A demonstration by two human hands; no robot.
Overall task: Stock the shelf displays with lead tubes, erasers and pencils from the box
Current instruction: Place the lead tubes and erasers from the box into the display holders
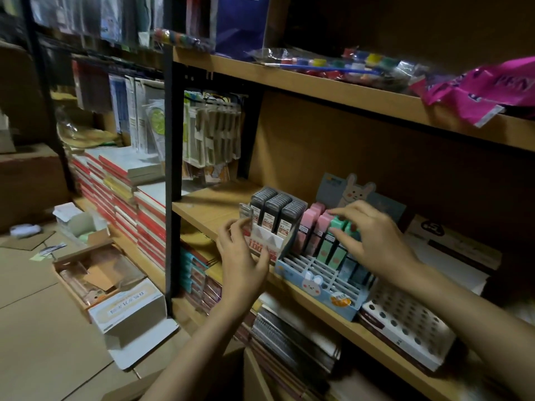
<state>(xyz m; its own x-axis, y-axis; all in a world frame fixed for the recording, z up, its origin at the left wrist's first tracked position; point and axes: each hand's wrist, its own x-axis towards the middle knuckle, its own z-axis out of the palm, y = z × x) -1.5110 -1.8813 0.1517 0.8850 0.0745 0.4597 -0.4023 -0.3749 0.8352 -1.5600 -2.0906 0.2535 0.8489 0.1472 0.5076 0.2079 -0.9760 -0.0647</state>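
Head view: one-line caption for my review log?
Left hand at the lead tube display, right hand on green erasers in the bunny display.

On the upper shelf board (333, 82) I see a clear bag of small paint pots (359, 65) with a blue brush lying along it, and a crumpled pink plastic bag (489, 88) to its right. Further left, a row of coloured rings (176, 39) sits at the shelf edge below a dark blue folder (240, 21). Packets hang from hooks (214, 131) behind the black upright (172, 169). Beyond it I make out stacks of red-edged notebooks (121, 198). Spiral-bound pads (292, 340) lie on the lowest shelf. The floor is covered in flattened cardboard (43, 328), with a white paper scrap (24, 230) lying on it at far left.
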